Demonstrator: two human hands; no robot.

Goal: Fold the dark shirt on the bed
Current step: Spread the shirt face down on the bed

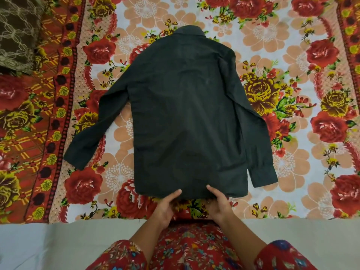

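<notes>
**Both hands at the hem, shirt spread for the first fold**

Head view.
- Shirt [185, 114]: flat, back up, on the sheet [292, 55], which shows past it on every side. Collar [190, 31] at its far end, hem [194, 191] at its near end.
- Long axis: collar to hem, running straight away from the person. The whole shirt lies ahead of the hands.
- Left sleeve [91, 129] angles well out from the shirt's body. Right sleeve [257, 133] runs closer alongside, its cuff ending just beside the hem corner.
- Left hand [167, 206]: at the hem, just left of its middle. Thumb on top of the cloth, fingers hidden under the edge; it grips the hem.
- Right hand [219, 206]: the same hold, just right of the hem's middle. The hands are near each other, and both hem corners are free.
- Neither hand is nearer the shirt; both are on it, level with each other.
- Pillow [17, 34]: well left of the collar, clear of the shirt.

Judgement: no fold is made yet, and both sleeves are still out. Any lengthwise fold turns on that collar-to-hem line. The sleeves probably need bringing in across the back before the hem goes up toward the collar.
</notes>
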